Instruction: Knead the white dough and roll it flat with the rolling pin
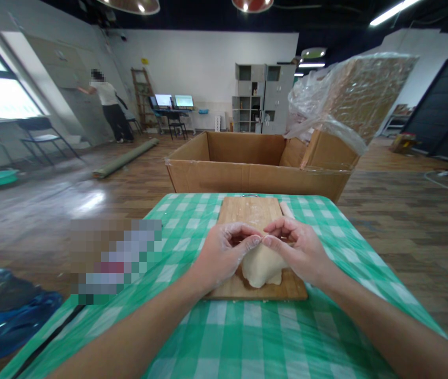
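A pale sheet of dough (pixel 262 268) hangs from my fingertips above the near half of a wooden cutting board (pixel 247 209). My left hand (pixel 230 250) pinches its upper edge from the left, thumb against fingers. From the other side my right hand (pixel 297 247) pinches the same edge, and the two thumbs almost meet. The dough droops in soft folds, its lower edge uneven and close to the board. White flour dusts my fingers and the board. Behind my right hand, a rolling pin (pixel 286 210) lies partly hidden along the board's right side.
A green checked cloth (pixel 184 221) covers the table. Beyond its far edge stands a big open cardboard box (pixel 255 176) with plastic-wrapped cardboard (pixel 366 100). A blurred-out item lies at the table's left edge, near a blue plastic bag (pixel 11 321). A person (pixel 109 105) stands far left.
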`<state>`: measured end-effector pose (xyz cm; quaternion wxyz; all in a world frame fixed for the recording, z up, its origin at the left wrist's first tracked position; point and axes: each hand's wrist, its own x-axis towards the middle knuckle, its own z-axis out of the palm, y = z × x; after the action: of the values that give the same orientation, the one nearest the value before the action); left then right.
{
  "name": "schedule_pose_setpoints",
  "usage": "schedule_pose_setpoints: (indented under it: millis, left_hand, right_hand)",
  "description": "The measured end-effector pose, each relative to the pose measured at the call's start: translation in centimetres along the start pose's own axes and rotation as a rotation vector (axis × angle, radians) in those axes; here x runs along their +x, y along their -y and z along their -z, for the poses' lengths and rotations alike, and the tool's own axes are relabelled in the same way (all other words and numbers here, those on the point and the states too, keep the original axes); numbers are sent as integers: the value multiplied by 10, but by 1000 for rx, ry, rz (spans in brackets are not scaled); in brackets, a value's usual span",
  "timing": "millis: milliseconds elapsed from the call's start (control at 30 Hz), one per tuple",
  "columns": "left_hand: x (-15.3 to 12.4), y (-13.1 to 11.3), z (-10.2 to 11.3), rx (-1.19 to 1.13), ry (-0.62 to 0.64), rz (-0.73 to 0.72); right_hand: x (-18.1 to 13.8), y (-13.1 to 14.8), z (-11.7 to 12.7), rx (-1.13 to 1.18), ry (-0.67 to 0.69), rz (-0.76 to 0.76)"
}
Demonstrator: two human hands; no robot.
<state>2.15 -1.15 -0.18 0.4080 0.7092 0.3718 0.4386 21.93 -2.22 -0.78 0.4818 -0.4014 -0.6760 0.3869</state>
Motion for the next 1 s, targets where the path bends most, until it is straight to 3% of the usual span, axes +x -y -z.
schedule_pose_setpoints:
  millis: [167, 367, 700, 1000]
  left_hand:
    - [3, 4, 4, -61, -66, 7]
    - [3, 8, -2, -136, -92, 83]
    - [3, 14, -1, -372, 59, 209]
    - [3, 9, -4, -129, -33, 111]
  right_hand:
    - [-1, 3, 3, -163, 58, 75]
    - [-2, 6, 0, -222, -21, 86]
    - [-1, -3, 2, -185, -62, 65]
    - [-1, 2, 3, -307, -31, 140]
